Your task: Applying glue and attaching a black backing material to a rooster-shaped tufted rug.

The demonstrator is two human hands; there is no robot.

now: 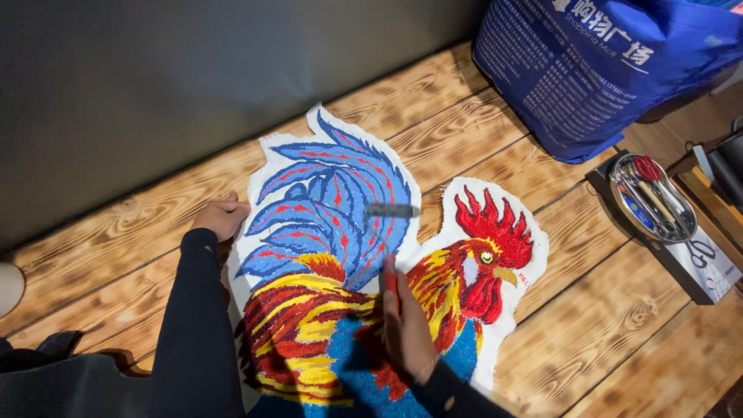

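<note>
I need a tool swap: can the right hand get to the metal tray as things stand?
Probably yes. The right hand holds a hammer over the rooster; only bare floor lies between it and the tray, though it's a long stretch.

Hammer [391,232] above rooster tapestry [340,310]

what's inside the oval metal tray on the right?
The oval metal tray holds several slim hand tools, one with a red end and one with a wooden handle. They overlap, so the tray floor and any lower pieces are hidden.
</note>
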